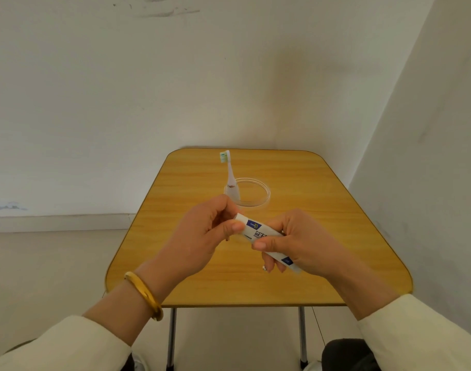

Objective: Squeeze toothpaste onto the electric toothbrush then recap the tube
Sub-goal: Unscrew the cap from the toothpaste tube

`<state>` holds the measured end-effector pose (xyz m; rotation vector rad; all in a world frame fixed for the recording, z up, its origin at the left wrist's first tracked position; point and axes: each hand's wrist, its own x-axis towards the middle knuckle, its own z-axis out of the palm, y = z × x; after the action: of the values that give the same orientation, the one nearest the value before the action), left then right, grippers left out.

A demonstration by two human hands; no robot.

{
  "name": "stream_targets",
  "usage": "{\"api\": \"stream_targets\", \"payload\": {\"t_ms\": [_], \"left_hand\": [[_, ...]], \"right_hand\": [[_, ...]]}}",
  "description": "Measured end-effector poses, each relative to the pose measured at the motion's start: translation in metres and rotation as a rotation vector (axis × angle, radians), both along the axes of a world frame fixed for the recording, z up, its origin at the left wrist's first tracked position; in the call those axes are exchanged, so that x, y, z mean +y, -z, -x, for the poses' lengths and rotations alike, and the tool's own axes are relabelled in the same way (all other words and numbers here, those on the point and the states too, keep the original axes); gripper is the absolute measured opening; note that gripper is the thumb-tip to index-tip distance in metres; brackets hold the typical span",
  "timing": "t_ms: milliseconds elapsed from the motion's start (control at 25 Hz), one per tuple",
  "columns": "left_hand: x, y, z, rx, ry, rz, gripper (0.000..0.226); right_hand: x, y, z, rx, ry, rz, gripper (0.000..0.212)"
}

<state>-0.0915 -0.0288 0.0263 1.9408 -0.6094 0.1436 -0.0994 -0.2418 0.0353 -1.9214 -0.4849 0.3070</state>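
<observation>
A white toothpaste tube with blue labels is held above the near half of the table, lying slanted from upper left to lower right. My right hand grips the tube's body. My left hand pinches the tube's upper-left end between thumb and fingers; the cap itself is hidden under those fingers. A white electric toothbrush stands upright beyond my hands, its green-and-white bristle head at the top, facing left.
A clear round dish lies on the yellow wooden table, and the toothbrush stands at its left rim. White walls close in behind and to the right. A gold bangle circles my left wrist.
</observation>
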Motion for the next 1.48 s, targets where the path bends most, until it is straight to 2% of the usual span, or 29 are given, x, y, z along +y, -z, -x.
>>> {"api": "stream_targets", "payload": {"t_ms": [80,280,480,600,800,960,1160,1320,1480], "left_hand": [[-0.0012,0.0001,0.0,0.008,-0.007,0.006,0.026],[-0.0008,-0.0009,0.0011,-0.02,-0.023,-0.008,0.036],[0.0034,-0.0016,0.0033,0.003,-0.006,-0.012,0.03],[0.0071,-0.0021,0.0039,-0.01,-0.015,0.023,0.036],[0.0037,-0.0012,0.002,-0.013,-0.056,-0.019,0.006],[-0.0011,-0.0016,0.0044,-0.033,-0.095,-0.066,0.025],[0.0031,-0.0024,0.0029,-0.025,-0.094,-0.08,0.02],[0.0049,-0.003,0.0048,-0.054,-0.06,-0.092,0.044],[0.0056,-0.0031,0.0042,-0.056,-0.063,-0.104,0.031]], "right_hand": [[0.0012,-0.002,0.0013,-0.029,0.004,0.014,0.016],[0.0003,-0.005,0.0028,-0.012,-0.003,0.011,0.016],[-0.0045,-0.0064,0.0015,-0.014,0.028,0.022,0.019],[-0.0051,-0.0061,0.0006,-0.007,0.031,0.034,0.018],[-0.0017,-0.0056,0.0003,-0.024,0.033,0.071,0.016],[-0.0016,-0.0049,0.0009,-0.023,0.038,0.088,0.015],[-0.004,-0.0055,0.0002,-0.021,0.049,0.089,0.017],[-0.0044,-0.0051,0.0003,-0.008,0.045,0.077,0.019],[-0.0041,-0.0042,-0.0006,-0.016,0.053,0.102,0.022]]}}
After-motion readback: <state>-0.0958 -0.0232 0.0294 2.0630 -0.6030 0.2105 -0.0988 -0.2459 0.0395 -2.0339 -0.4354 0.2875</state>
